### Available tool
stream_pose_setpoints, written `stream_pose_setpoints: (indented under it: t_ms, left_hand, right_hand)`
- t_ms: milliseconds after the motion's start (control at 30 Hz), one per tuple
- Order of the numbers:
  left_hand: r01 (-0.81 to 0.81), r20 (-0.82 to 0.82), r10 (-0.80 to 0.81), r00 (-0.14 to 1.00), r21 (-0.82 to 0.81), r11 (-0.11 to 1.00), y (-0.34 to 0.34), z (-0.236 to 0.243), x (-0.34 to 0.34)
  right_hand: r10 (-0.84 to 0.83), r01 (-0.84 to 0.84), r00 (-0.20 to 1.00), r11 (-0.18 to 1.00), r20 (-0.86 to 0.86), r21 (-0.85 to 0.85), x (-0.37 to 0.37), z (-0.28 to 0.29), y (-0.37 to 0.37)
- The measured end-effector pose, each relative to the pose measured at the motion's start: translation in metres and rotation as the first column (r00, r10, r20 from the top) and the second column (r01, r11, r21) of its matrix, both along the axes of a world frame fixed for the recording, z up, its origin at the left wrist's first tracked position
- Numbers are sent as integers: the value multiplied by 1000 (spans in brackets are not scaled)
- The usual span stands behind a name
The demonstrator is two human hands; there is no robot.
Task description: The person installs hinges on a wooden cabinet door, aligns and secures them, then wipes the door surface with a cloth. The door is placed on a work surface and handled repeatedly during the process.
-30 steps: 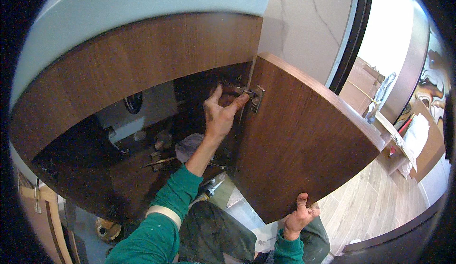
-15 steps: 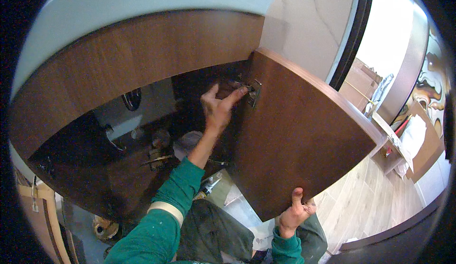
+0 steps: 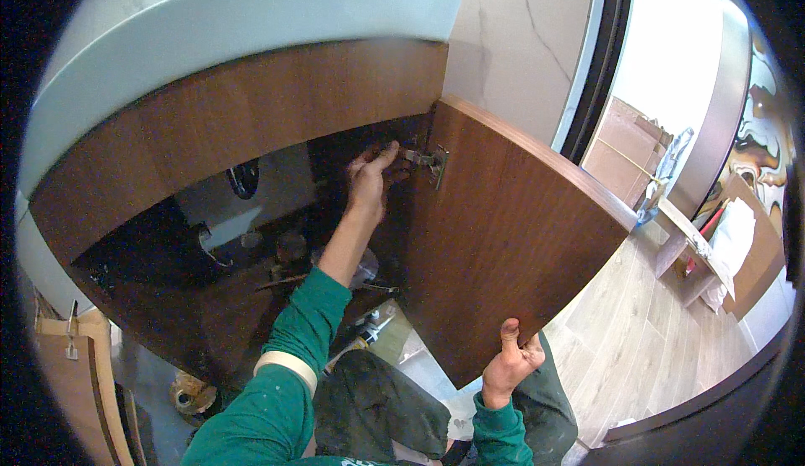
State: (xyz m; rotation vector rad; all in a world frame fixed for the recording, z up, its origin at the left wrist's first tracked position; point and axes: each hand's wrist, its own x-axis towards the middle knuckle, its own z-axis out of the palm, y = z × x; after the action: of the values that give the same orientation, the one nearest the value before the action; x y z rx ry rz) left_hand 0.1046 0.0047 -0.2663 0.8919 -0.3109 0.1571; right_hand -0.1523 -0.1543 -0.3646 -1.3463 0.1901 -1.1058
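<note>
A curved brown cabinet door stands swung out from the brown vanity cabinet. Near its upper inner edge is a metal cabinet hinge, its arm reaching into the dark interior. My left hand is inside the opening, thumb and fingers closed at the free end of that arm; the exact contact is partly in shadow. Low on the door, my right hand grips the bottom edge, thumb up on the front face and fingers behind, where the door hides them in part.
Above the cabinet curves a pale washbasin. Inside are a dark loop of pipe and several dim items. A tube with a nozzle lies below the opening. At right, cardboard stands beyond the doorway; brown panels lean at lower left.
The view has shifted, showing more of the basin. My left thumb has drawn back from the hinge plate toward the end of the hinge arm. My right hand still holds the door's lower edge.
</note>
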Motion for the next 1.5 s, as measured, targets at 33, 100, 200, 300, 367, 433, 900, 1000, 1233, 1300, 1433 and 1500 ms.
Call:
stream_pose_setpoints:
  t_ms: [33,100,200,300,367,433,900,1000,1233,1300,1433,1500]
  left_hand:
    - [19,6,-19,1000,-18,1000,0,-2,4]
    - [45,8,-44,999,-60,997,1,-7,11]
    - [111,-2,-112,994,-97,989,6,-14,26]
    - [153,-45,-159,986,-115,982,11,-18,43]
    - [156,-60,-163,985,-117,981,14,-23,51]
    - [152,-54,-158,986,-112,982,14,-27,58]
    - [162,12,-161,987,-50,986,12,-5,18]
    - [167,39,-165,985,-46,985,8,-4,9]
    - [165,16,-164,986,-138,977,0,-9,-7]
    - [164,43,-160,986,-112,980,-2,-8,-9]
    - [140,83,-134,987,-67,988,-5,-5,-10]
    - [107,45,-104,994,-58,993,-7,-5,-10]
  right_hand:
    - [-23,23,1000,1000,-1,-14,0,0,0]
    - [-26,26,1000,1000,5,0,1,0,1]
    - [-27,27,1000,1000,12,4,1,1,3]
    - [-54,54,998,998,11,-12,0,0,4]
    - [-57,57,998,998,9,-3,-1,-1,3]
    - [-37,36,999,999,17,17,-1,-2,1]
    - [-104,98,991,992,-81,-79,-12,-23,-14]
    - [-98,94,992,994,-74,-63,-19,-27,-15]
    - [-232,228,972,971,-50,-76,-25,-33,-6]
    - [-201,201,979,980,-27,9,-29,-38,-6]
    - [-247,235,963,966,-105,-111,-40,-50,-12]
    - [-192,181,974,978,-116,-101,-42,-54,-13]
